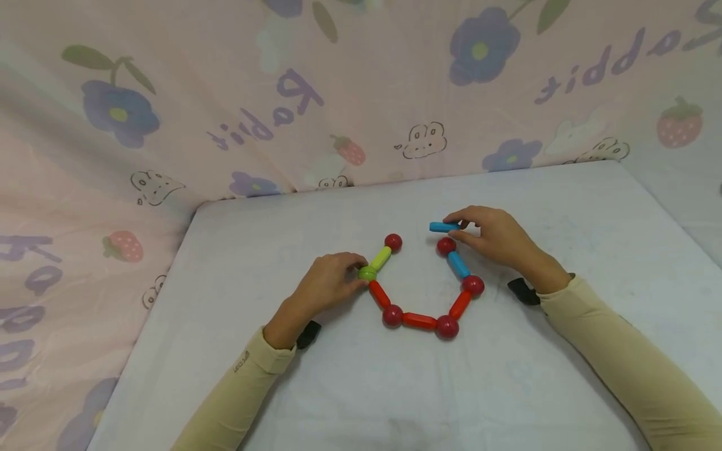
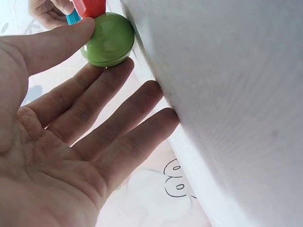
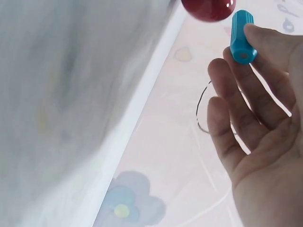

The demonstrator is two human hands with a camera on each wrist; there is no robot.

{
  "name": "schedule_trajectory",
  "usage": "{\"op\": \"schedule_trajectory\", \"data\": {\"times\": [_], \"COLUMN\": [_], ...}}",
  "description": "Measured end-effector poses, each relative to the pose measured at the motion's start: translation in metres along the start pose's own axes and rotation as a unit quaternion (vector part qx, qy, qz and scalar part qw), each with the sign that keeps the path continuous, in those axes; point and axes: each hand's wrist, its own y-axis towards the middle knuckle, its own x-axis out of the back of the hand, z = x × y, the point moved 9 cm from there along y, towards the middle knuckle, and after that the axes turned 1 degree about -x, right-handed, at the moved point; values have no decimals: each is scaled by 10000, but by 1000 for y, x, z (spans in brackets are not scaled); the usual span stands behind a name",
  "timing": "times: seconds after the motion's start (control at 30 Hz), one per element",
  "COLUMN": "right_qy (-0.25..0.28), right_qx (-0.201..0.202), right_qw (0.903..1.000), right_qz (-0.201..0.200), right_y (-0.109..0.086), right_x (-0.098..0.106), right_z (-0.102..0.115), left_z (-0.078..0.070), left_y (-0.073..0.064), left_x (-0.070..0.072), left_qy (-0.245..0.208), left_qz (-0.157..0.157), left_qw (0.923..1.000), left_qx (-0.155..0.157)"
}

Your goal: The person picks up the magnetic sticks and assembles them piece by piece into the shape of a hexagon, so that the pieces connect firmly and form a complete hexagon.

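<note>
A chain of rods and balls curves over the white tabletop, with a gap at its far side. My left hand (image 1: pixel 329 282) pinches the green ball (image 1: pixel 367 274) at the chain's left corner, thumb on one side and fingertips on the other. A yellow-green rod (image 1: pixel 380 258) runs from that ball to a red ball (image 1: pixel 393 242), one end of the chain. Between thumb and fingers, my right hand (image 1: pixel 496 238) holds a loose blue rod (image 3: pixel 242 38). It is close to the red ball (image 1: pixel 446 246) at the chain's other end, which joins a second blue rod (image 1: pixel 459 265).
Red rods, such as the front one (image 1: pixel 419 321), and several red balls, one at the front right (image 1: pixel 448 327), form the near side of the chain. A printed pink cloth (image 1: pixel 361 94) hangs behind the white tabletop (image 1: pixel 338 388) and along its left side.
</note>
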Motion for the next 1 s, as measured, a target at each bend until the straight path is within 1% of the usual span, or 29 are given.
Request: {"op": "schedule_trajectory", "data": {"times": [0.13, 0.37, 0.5, 0.7, 1.0], "right_qy": [67, 141, 161, -41, -54], "right_qx": [30, 130, 149, 235, 452], "right_qw": [9999, 9998, 9997, 9991, 9986], "right_qz": [105, -8, 133, 364, 280], "right_y": [-1, 0, 2, 3, 5], "right_x": [-5, -8, -12, -19, -24], "right_z": [5, 9, 12, 21, 30], "left_z": [1, 1, -1, -3, -2], "left_y": [-1, -1, 0, 0, 1], "left_x": [-2, 0, 1, 1, 1], "left_qy": [-15, 51, 20, 24, 64], "left_qz": [53, -32, -29, -11, -20], "left_qw": [10000, 10000, 10000, 10000, 10000], "left_qx": [37, -19, -57, -45, -71]}}
